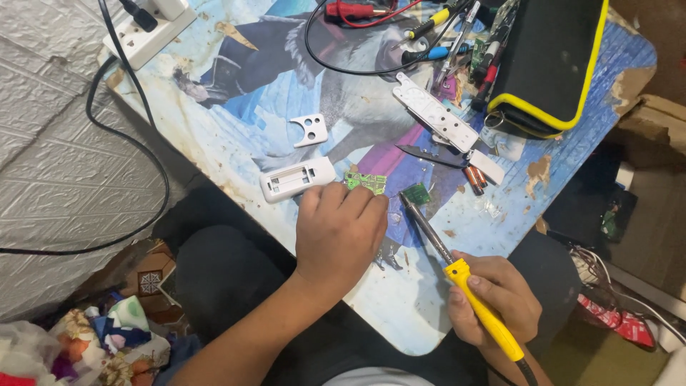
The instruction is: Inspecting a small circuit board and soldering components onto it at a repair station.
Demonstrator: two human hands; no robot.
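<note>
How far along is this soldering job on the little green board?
Done: the white casing lies opened, its long white cover and the batteries set aside. In hand: the left hand rests by the green board while the right hand points the soldering iron at a smaller board. Left: everything remains unassembled.

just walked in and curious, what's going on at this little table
A person sits at a small picture-printed table. The right hand holds a yellow-handled soldering iron, its tip beside a small green circuit board piece. The left hand rests by a longer green circuit board, next to an opened white plastic remote casing. A black and yellow tool pouch lies at the far side.
</note>
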